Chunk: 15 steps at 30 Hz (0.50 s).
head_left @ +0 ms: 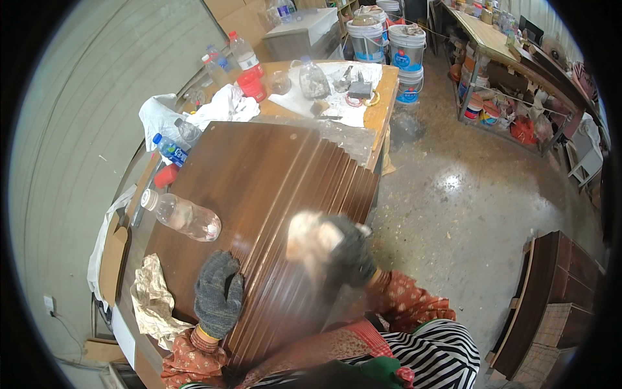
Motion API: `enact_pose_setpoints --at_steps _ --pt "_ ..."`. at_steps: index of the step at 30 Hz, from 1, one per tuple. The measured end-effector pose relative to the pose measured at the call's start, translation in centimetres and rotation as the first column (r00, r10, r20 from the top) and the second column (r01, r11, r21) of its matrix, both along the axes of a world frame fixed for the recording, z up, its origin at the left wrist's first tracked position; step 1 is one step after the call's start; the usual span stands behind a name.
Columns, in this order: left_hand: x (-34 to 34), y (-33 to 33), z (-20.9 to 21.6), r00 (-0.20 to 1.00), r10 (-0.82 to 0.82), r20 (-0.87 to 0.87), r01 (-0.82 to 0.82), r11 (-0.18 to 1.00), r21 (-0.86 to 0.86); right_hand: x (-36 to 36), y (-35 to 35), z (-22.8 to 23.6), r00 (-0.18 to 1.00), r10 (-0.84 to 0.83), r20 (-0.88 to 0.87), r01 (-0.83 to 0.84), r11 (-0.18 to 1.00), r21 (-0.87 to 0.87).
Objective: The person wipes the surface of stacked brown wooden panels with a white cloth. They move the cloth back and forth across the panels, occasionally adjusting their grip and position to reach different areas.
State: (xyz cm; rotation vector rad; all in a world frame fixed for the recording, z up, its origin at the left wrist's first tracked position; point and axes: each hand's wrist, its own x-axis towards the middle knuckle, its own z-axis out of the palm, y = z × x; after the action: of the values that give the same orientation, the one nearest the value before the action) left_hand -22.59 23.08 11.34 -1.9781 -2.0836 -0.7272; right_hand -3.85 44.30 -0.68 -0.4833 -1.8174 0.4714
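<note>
A glossy brown wooden panel (pixel 240 162) with stepped moulding along its right side lies in front of me. My left hand (pixel 218 295), in a dark grey knitted glove, rests flat on it with fingers stretched. Over the moulding, my gloved right hand (pixel 353 253) grips a wadded whitish cloth (pixel 304 238), both smeared by motion. Whether the cloth touches the wood cannot be told. A transparent plastic bottle (pixel 184 217) with a white cap lies on the panel beyond my left hand. Left of that hand is a crumpled beige cloth (pixel 152 298).
Behind the panel, a worktable (pixel 387 87) bears bottles, a red tub (pixel 251 85), white rags (pixel 223 107) and small tools. Stacked white buckets (pixel 407 48) stand beyond. Another workbench (pixel 483 35) is at the far right. A dark wooden piece (pixel 547 305) lies on the floor at right.
</note>
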Motion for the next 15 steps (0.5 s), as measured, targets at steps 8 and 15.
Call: enact_pose_setpoints --at_steps 8,15 --pt "0.0 -0.1 0.1 1.000 0.003 0.000 -0.003 1.000 -0.014 0.6 10.9 4.5 0.979 -0.176 0.105 0.191 0.969 -0.159" --pt "-0.1 -0.1 -0.1 1.000 -0.007 -0.008 0.007 1.000 0.003 0.8 -0.3 -1.7 0.997 -0.039 0.060 0.049 0.983 -0.174"
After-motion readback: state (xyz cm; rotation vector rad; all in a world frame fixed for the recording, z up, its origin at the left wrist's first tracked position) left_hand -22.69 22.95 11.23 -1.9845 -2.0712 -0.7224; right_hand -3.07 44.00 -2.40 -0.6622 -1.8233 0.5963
